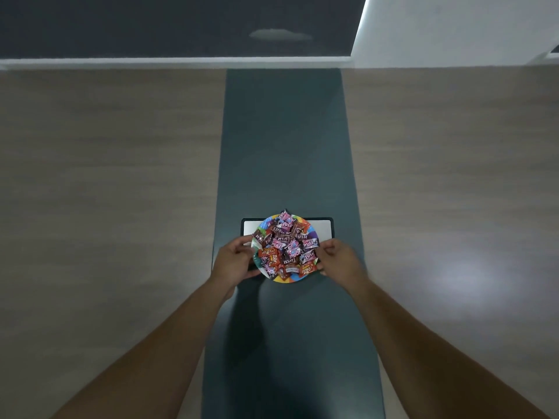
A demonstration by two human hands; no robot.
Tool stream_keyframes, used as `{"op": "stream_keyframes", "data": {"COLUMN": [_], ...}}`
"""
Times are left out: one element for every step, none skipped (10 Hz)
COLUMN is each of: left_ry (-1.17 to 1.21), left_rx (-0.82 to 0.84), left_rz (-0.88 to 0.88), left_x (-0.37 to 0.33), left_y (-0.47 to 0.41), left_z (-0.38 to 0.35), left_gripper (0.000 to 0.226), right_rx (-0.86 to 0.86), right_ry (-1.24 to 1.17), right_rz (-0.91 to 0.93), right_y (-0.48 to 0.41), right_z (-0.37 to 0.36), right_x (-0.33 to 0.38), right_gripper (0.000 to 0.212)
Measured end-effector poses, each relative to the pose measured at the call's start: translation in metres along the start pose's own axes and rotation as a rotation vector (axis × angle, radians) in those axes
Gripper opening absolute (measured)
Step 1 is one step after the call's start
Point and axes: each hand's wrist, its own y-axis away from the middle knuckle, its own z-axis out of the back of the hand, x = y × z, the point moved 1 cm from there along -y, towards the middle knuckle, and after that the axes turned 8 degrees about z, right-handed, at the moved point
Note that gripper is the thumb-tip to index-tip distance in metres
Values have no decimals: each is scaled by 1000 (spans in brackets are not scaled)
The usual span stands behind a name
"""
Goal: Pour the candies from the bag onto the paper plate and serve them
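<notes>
A colourful paper plate (286,280) sits in the middle of the view, heaped with several wrapped candies (284,246) in brown, pink and orange wrappers. My left hand (234,260) grips the plate's left rim, thumb on top. My right hand (337,257) grips the right rim the same way. The plate is over a flat pale rectangle with a dark border (324,231) on a dark green strip (287,146). I cannot tell if the plate rests on it or is lifted slightly. No bag is in view.
The dark green strip runs down the middle of a wide wooden surface (106,176), from the far edge to me. Beyond the far edge lie a dark floor (151,25) and a white wall (453,25) at the top right.
</notes>
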Motion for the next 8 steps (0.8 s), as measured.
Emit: {"op": "stream_keyframes", "data": {"left_ry": [-6, -35, -63, -121, -198, -262, -386, -652], "left_rx": [12, 22, 13, 7, -10, -61, -126, -262], "left_rz": [-5, -26, -42, -62, -119, -174, -321, -616], "left_x": [0, -1, 0, 3, 3, 11, 28, 57], "left_y": [-9, -14, -21, -23, -19, -16, -6, 8], "left_z": [-3, -6, -7, -4, 1, 10, 23, 28], "left_gripper": [30, 28, 29, 29, 29, 30, 27, 33], "right_rx": [-36, -54, -70, -87, -92, -116, -129, -210], "right_ry": [58, 79, 87, 102, 213, 258, 301, 413], "right_rz": [8, -3, -6, 14, 54, 85, 92, 258], "right_y": [-9, -14, -16, -14, -8, 3, 23, 46], "right_z": [-3, -4, -4, 0, 5, 9, 9, 0], "right_x": [-5, -10, -10, -8, -9, -17, -30, -51], "right_gripper": [19, 22, 25, 26, 24, 24, 19, 18]}}
